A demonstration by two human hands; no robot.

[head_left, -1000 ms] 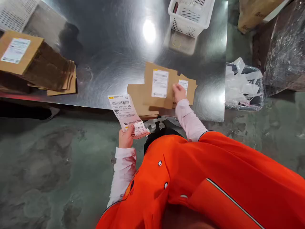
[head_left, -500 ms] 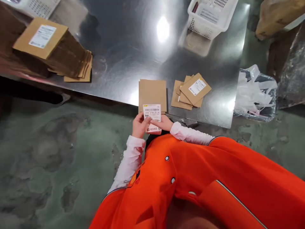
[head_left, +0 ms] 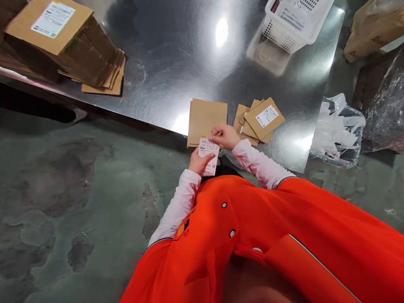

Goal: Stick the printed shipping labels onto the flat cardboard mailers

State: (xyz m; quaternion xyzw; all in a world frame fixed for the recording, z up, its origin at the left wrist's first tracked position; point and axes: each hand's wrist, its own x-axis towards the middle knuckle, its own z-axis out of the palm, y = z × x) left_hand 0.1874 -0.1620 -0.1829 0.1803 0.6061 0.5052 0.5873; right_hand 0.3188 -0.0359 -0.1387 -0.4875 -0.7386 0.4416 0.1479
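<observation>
My left hand [head_left: 198, 162] grips a stack of printed shipping labels [head_left: 208, 156] at the table's front edge, its thumb lying across the face of the top one. Barcodes and small print cover that label, with a yellow mark at its upper edge. My right hand [head_left: 225, 136] is closed in a pinch at the stack's upper right corner, fingertips on the top label's edge. Just beyond the hands lies a pile of plain brown cardboard mailers [head_left: 208, 120]. To its right, several more mailers [head_left: 264, 118] lie fanned out, the top one bearing a white label.
A tall stack of labelled cardboard mailers [head_left: 78, 50] stands at the left on the metal table [head_left: 164, 63]. A white plastic basket [head_left: 284, 38] sits at the back right. Beside the table's right edge is a clear bag of white scraps [head_left: 339, 130]. Someone's shoe [head_left: 78, 115] shows at left.
My right hand has moved from the label's lower part up to its upper right corner and now pinches there. My left hand still holds the stack. The view has shifted slightly.
</observation>
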